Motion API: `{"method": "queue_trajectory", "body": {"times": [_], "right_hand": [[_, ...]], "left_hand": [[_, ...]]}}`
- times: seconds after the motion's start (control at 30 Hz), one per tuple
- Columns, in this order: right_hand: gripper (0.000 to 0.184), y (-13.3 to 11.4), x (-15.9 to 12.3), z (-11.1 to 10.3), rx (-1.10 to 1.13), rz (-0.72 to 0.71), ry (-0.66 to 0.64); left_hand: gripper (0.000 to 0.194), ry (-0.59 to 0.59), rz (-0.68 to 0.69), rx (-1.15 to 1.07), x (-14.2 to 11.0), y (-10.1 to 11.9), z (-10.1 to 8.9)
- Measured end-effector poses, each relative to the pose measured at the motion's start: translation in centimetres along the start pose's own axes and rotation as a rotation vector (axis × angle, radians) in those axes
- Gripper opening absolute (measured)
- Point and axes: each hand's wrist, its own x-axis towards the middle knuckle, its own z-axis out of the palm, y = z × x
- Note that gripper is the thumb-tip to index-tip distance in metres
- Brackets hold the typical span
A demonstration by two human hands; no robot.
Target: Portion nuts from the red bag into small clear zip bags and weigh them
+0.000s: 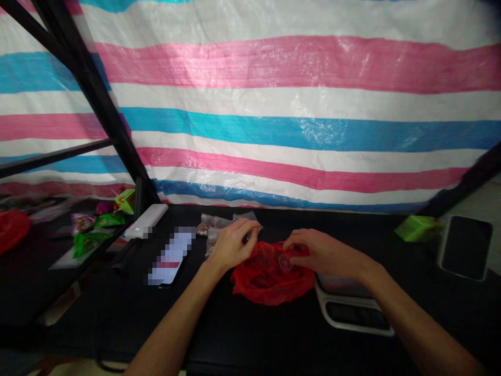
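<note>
A red plastic bag (270, 287) lies spread open on the black table, with clear plastic pieces inside it. My right hand (324, 253) reaches over the bag's right side, thumb and fingers at a small round clear plastic piece (285, 262); whether it is a lid or a shallow cup I cannot make out. At the bag's upper left edge is my left hand (234, 243), its fingers curled together around something small and dark that is mostly hidden. Small clear zip bags (211, 235) with brownish contents lie just behind and beside my left hand.
A digital scale (354, 308) sits partly under my right forearm. Left of the bag lie a lit phone (172, 258) and a white power strip (146, 220). Green packets (92, 243) are farther left. At right are a yellow-green box (418, 228) and a dark-screened device (467, 246).
</note>
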Motion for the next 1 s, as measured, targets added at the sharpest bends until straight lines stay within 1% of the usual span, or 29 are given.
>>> {"method": "queue_trajectory", "body": {"times": [0.07, 0.17, 0.23, 0.3, 0.37, 0.4, 0.43, 0.47, 0.53, 0.57, 0.6, 0.67, 0.73, 0.77, 0.83, 0.9, 1.0], "right_hand": [[0.024, -0.3, -0.3, 0.6, -0.045, -0.01, -0.063], [0.024, -0.7, -0.2, 1.1, -0.021, -0.019, -0.056], [0.025, -0.5, 0.3, 0.8, 0.059, -0.018, 0.01], [0.028, 0.4, 1.0, 0.3, 0.115, 0.007, 0.133], [0.03, 2.0, 1.9, -0.1, 0.08, 0.05, 0.259], [0.034, 2.9, 2.4, -0.2, 0.036, 0.068, 0.275], [0.042, 3.8, 2.7, -0.2, -0.01, 0.098, 0.26], [0.05, 4.7, 3.0, -0.3, -0.031, 0.115, 0.209], [0.057, 6.0, 3.2, -0.3, -0.043, 0.125, 0.131], [0.058, 6.4, 3.2, -0.4, -0.04, 0.121, 0.115], [0.058, 6.4, 3.0, -0.5, -0.031, 0.106, 0.131], [0.052, 5.5, 2.6, -0.7, 0.028, 0.057, 0.228], [0.036, 3.7, 2.2, -0.9, 0.148, 0.004, 0.337], [0.031, 2.6, 2.2, -0.9, 0.217, -0.001, 0.344], [0.028, 0.4, 2.2, -0.7, 0.302, -0.019, 0.29], [0.024, -1.2, 2.4, -0.1, 0.341, -0.033, 0.226], [0.021, -1.8, 2.7, 1.1, 0.397, -0.042, 0.203]], "left_hand": [[0.018, 0.052, 0.007, 0.061, 0.0, -0.3, 0.3], [0.017, 0.131, -0.011, 0.115, -0.1, -0.5, 0.6], [0.017, 0.17, -0.026, 0.091, -0.1, -0.5, 0.7], [0.019, 0.171, -0.051, 0.028, -0.1, -0.5, 0.8], [0.022, 0.151, -0.103, -0.086, -0.1, -0.4, 1.0], [0.023, 0.143, -0.142, -0.156, -0.1, -0.3, 1.2], [0.023, 0.141, -0.186, -0.227, 0.0, -0.3, 1.4], [0.023, 0.143, -0.232, -0.297, 0.0, -0.3, 1.6], [0.023, 0.143, -0.319, -0.428, 0.0, -0.2, 2.0], [0.024, 0.138, -0.351, -0.492, 0.1, -0.1, 2.2], [0.025, 0.128, -0.373, -0.553, 0.1, -0.1, 2.4], [0.026, 0.111, -0.388, -0.639, 0.0, 0.1, 2.6], [0.024, 0.102, -0.372, -0.645, -0.1, 0.3, 2.8], [0.022, 0.096, -0.36, -0.627, -0.2, 0.4, 2.9], [0.021, 0.078, -0.332, -0.586, -0.4, 0.6, 3.0], [0.023, 0.045, -0.303, -0.56, -0.6, 0.9, 3.1], [0.026, 0.031, -0.245, -0.488, -0.8, 1.0, 3.1]]}}
